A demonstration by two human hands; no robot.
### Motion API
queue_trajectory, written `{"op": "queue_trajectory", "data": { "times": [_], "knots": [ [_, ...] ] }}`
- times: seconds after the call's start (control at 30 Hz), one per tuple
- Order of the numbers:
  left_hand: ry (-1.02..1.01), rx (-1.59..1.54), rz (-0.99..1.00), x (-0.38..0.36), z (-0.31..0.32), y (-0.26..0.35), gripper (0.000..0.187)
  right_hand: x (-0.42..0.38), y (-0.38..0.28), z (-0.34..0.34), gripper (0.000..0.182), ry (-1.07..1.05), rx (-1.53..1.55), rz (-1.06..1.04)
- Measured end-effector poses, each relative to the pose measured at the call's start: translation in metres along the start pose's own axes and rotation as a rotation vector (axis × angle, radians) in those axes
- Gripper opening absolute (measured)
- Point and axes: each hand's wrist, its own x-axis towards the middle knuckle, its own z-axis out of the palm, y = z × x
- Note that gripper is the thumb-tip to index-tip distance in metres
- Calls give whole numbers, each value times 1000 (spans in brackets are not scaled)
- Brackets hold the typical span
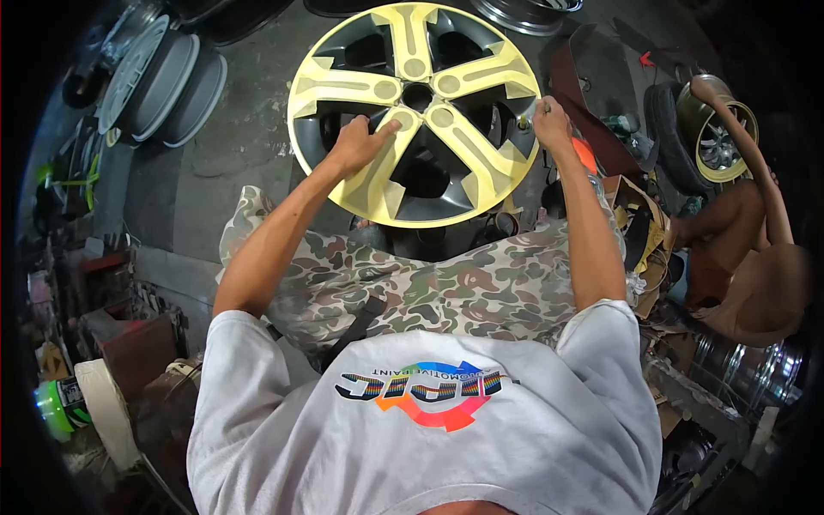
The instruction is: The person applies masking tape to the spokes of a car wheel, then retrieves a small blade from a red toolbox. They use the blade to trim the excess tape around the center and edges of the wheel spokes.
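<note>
A dark alloy wheel [436, 199] sits tilted in front of my knees, its spokes and outer lip covered in yellow masking tape [415, 34]. Round and long cut-outs show a duller tone inside the taped spokes. My left hand [365, 144] is closed around the lower-left spoke, thumb on the taped face and the other fingers hidden in the gap. At the right edge of the wheel, my right hand [552, 123] is closed on the lip, with its fingers bent. Whether a small scrap is also pinched there, I cannot make out.
Grey wheels [163, 81] lean at the left. To the right, another person's arm [745, 137] reaches to a gold-rimmed wheel [721, 129] beside a tyre [669, 129]. A cardboard box [635, 193] stands by my right leg. A tape roll [107, 412] is at lower left.
</note>
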Motion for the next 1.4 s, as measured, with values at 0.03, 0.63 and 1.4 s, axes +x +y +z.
{"op": "queue_trajectory", "data": {
  "times": [0.03, 0.63, 1.4],
  "knots": [
    [-40, 8, -14, -3, 1, 3, 103, -4, 10, 4, 31, -21, 52, -6],
    [-123, 142, 212, -27, 37, 0, 76, -32, 65, 5, 31, -112, 21, 40],
    [-87, 397, 911, -39, 13, 50, 37, -100, 34, -32, 55, 231, 25, -22]
  ]
}}
